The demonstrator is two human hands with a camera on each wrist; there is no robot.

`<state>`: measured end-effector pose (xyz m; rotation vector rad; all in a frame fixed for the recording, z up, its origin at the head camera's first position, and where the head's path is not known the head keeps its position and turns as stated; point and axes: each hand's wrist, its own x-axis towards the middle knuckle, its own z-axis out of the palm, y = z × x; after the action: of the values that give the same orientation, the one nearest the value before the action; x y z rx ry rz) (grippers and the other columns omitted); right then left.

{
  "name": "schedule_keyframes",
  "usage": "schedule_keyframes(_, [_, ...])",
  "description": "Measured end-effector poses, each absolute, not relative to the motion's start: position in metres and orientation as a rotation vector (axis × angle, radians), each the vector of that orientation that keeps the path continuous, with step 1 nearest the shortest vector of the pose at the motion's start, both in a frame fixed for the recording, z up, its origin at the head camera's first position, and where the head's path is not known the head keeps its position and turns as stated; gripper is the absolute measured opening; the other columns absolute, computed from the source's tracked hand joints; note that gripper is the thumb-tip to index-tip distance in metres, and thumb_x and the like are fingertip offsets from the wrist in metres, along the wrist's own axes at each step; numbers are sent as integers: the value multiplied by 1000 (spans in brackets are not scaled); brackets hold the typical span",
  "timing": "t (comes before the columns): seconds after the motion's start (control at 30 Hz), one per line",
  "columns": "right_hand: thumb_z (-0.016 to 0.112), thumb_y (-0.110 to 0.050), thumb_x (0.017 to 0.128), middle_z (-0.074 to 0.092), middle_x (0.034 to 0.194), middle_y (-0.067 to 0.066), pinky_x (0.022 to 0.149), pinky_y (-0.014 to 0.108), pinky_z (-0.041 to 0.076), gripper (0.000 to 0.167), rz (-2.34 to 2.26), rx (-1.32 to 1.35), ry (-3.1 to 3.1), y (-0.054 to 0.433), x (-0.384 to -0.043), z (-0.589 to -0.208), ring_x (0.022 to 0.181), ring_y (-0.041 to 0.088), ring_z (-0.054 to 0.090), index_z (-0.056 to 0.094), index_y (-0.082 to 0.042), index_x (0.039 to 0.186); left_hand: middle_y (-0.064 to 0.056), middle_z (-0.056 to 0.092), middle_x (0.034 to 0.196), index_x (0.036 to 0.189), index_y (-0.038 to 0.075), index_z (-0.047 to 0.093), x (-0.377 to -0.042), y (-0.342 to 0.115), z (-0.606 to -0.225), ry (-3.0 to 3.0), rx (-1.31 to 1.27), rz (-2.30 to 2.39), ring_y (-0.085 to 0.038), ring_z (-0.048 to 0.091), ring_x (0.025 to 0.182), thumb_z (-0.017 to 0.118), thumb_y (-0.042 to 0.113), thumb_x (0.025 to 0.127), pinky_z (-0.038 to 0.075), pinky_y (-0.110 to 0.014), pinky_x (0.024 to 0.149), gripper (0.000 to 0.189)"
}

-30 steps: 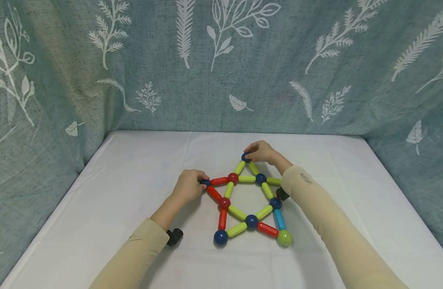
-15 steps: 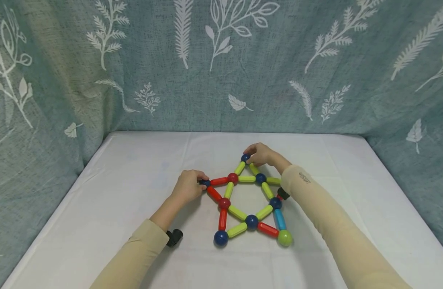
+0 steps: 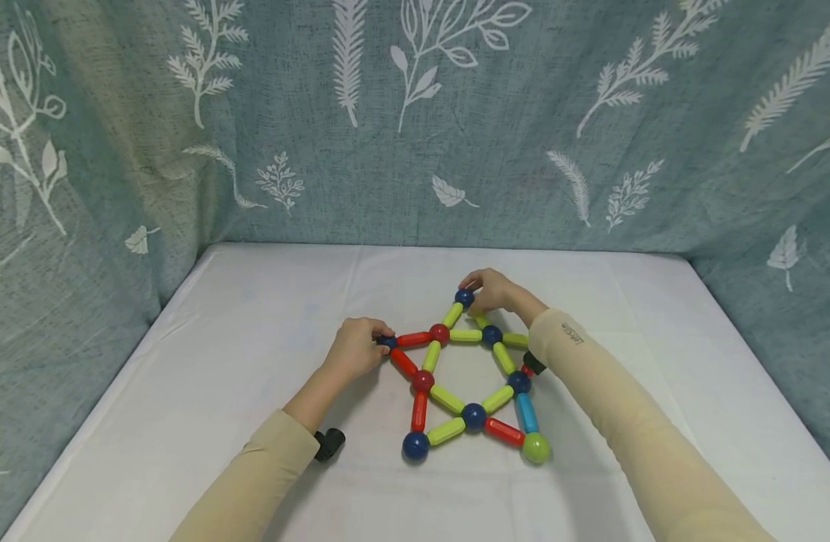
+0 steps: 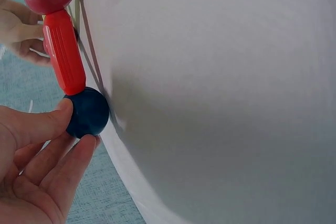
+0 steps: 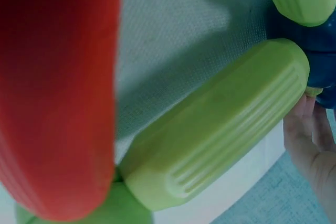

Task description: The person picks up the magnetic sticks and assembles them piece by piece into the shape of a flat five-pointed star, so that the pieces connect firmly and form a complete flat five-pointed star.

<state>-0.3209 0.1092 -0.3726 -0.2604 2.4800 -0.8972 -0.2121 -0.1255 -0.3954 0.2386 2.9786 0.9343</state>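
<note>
Magnetic rods and balls form a flat star in the head view, with a ring of yellow-green rods [image 3: 447, 399] at its middle. My left hand [image 3: 356, 348] pinches the blue ball [image 3: 387, 342] at the left tip. The left wrist view shows thumb and fingertips on that blue ball [image 4: 88, 111], with a red rod [image 4: 65, 53] joined to it. At the far tip my right hand [image 3: 492, 290] holds another blue ball [image 3: 464, 297] between fingers and thumb. Past a yellow-green rod [image 5: 220, 124], the right wrist view shows the right hand [image 5: 312, 145] partly. My right sleeve hides the star's right tip.
A blue ball [image 3: 415, 446] and a green ball [image 3: 536, 448] mark the near tips. The star lies on a white cloth-covered table [image 3: 266, 301]. Behind stands a blue-green leaf-print curtain [image 3: 374, 188]. Small black cameras [image 3: 329, 444] ride on the wrists.
My right hand has slid slightly down and nearer along the far tip, and more of its blue ball shows now. My left hand keeps its hold on the left ball.
</note>
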Motion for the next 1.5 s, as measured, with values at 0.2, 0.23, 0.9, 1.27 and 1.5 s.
schedule_keyframes(0.2, [68,4,75,48,129,19,83,32,48,50,-872,-280,2522,108,-320,-372,113,30,49,53,-3,122,-12,67,97,98,1,70,-212,-124,-393,2983,230,928,-26,61,94,69,-2,78,48,-39,84,20])
schedule_keyframes(0.23, [68,4,75,48,129,19,83,32,48,50,-872,-281,2523,108,-320,-372,112,30,49,53,-3,122,-13,67,97,98,1,70,-212,-124,-393,2985,229,927,-26,61,94,69,-2,78,48,-39,84,20])
schedule_keyframes(0.9, [66,4,75,41,133,20,79,34,49,57,-909,-298,2424,111,-318,-373,107,29,51,47,-4,128,-13,67,97,97,0,69,-210,-123,-393,2992,244,925,-26,61,94,69,-2,78,48,-39,83,20])
schedule_keyframes(1.27, [62,-2,83,38,138,21,89,35,46,55,-987,-315,2327,122,-318,-366,118,31,46,43,-3,134,-15,67,99,98,-1,69,-211,-123,-391,2982,232,925,-27,61,95,68,-3,78,48,-39,83,20])
schedule_keyframes(1.5, [59,-9,88,41,135,21,93,39,43,51,-1133,-426,2212,154,-305,-350,119,31,46,40,1,134,-15,67,100,98,0,69,-211,-123,-393,2980,225,923,-27,61,95,67,-3,78,49,-38,83,20])
